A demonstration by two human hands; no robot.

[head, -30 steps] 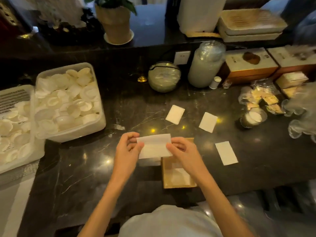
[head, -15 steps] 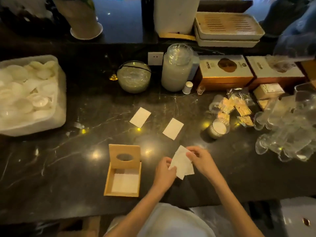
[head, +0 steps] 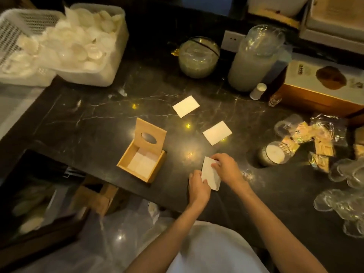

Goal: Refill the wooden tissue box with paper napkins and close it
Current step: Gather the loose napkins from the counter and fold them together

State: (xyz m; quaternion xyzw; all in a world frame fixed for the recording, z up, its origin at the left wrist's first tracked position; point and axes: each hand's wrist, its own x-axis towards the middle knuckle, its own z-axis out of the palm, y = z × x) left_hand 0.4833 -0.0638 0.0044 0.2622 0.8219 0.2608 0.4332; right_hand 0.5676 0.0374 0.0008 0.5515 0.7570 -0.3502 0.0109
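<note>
Both hands' grips pinch one napkin [head: 210, 175], left hand [head: 199, 187], right hand [head: 226, 168], right of the open wooden tissue box [head: 142, 154].

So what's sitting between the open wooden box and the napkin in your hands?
Nothing: in the head view, only bare dark countertop separates the wooden box from the napkin held by both hands.

the right hand [head: 226, 169] hides the napkin's [head: 209, 174] upper corner. the basket [head: 17, 36] and the carton [head: 323, 83] run off the frame edges. the glasses [head: 342, 194] at right blur together, uncountable.
</note>
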